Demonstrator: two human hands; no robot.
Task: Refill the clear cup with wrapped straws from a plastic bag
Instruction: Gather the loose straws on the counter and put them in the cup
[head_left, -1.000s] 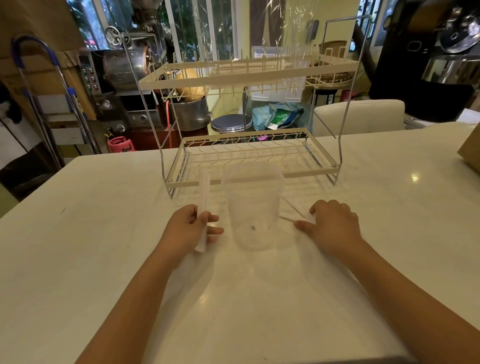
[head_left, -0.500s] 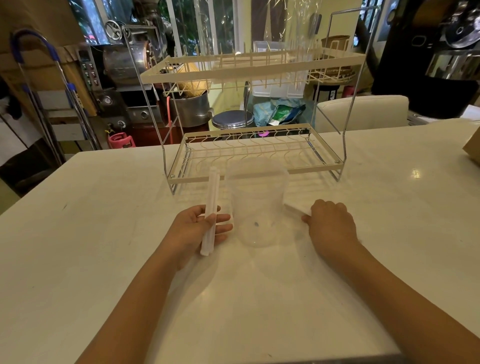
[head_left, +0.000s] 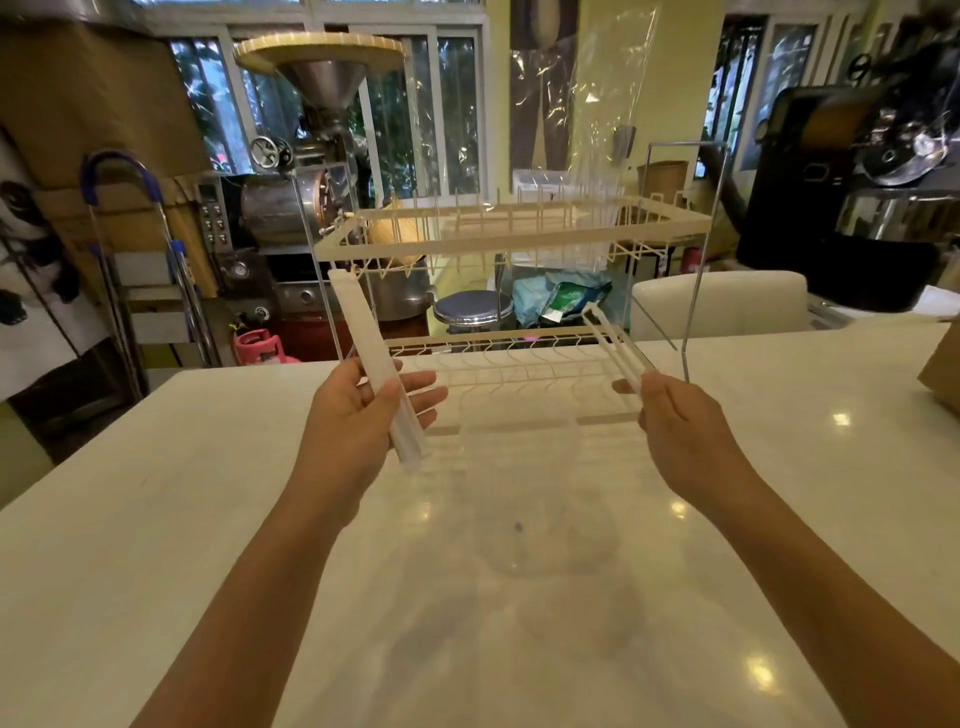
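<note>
The clear cup (head_left: 524, 499) stands upright on the white table (head_left: 156, 519), between my two forearms. It looks empty. My left hand (head_left: 358, 415) is raised above the table to the cup's left and holds a bundle of white wrapped straws (head_left: 371, 353) that slants up and to the left. My right hand (head_left: 675, 421) is raised on the cup's right and grips a few wrapped straws (head_left: 615, 345) by their lower ends. A clear plastic bag (head_left: 587, 130) stands upright on the rack's top shelf.
A two-tier wire dish rack (head_left: 509, 234) stands on the table just behind the cup. A brown box corner (head_left: 943, 369) sits at the right table edge. Behind the table are a white chair back (head_left: 722, 301), metal machines and a hand truck (head_left: 130, 249).
Both hands have risen off the table. The left lifted its straw bundle higher; the right picked up the loose straws that lay beside the cup. The camera tilted up.
</note>
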